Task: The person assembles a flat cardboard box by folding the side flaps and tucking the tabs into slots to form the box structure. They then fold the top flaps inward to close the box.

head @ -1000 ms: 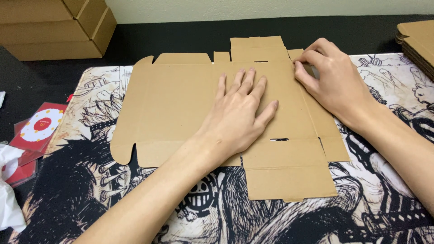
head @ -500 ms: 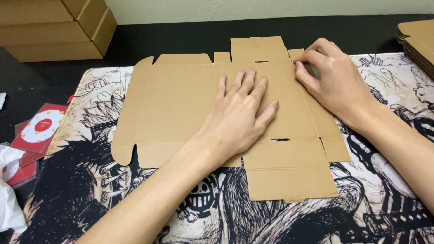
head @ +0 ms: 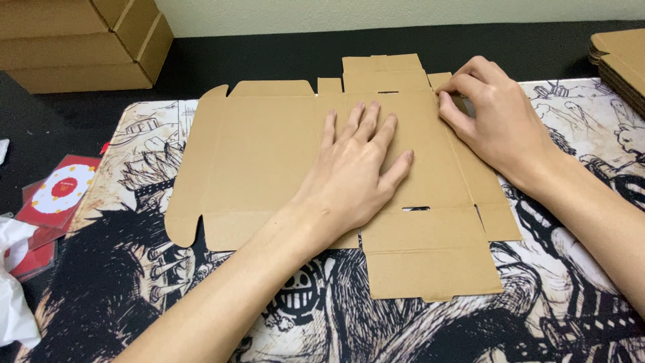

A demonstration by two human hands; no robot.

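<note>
A dark table is covered by a printed mat (head: 571, 316) with black-and-white cartoon art, backed by a pale wall. Nearest the camera, at the left edge, crumpled white paper (head: 13, 296) is seen, and just beyond it red cards (head: 57, 195) with a white circle lie on the dark surface beside the mat.

On the middle of the mat an unfolded cardboard blank (head: 262, 161) is laid flat, its flaps spread to all sides. The left hand (head: 356, 171) is laid palm down on the centre of the blank, its fingers straight and slightly spread, pressed flat onto the board. Further back and to the right, the right hand (head: 497, 121) is placed at the blank's far right corner, fingers curled and thumb and fingertips pinched on a small flap at the edge.

At the far left a stack of folded boxes (head: 80, 40) is set on the table; at the far right edge a pile of flat cardboard (head: 621, 60) is partly seen.
</note>
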